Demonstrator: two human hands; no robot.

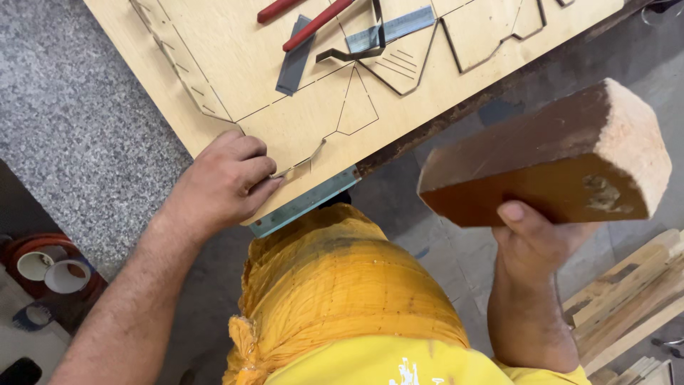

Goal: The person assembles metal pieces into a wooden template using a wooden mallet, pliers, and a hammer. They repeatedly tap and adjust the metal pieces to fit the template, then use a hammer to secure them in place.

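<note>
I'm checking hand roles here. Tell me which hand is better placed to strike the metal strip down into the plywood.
Right, probably. The right hand holds the wooden block raised clear of the board, free to swing. The left hand is pinching the metal strip against the plywood board.

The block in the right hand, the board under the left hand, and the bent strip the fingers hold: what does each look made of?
Block: apparently wood, dark brown worn faces, pale battered fibrous end. Board: likely plywood, pale, smooth, faint grain, with thin cut slots. Strip: looks like thin grey metal, dull sheen, standing on edge in a slot. The right hand grips the block; the left hand pinches the strip.
</note>
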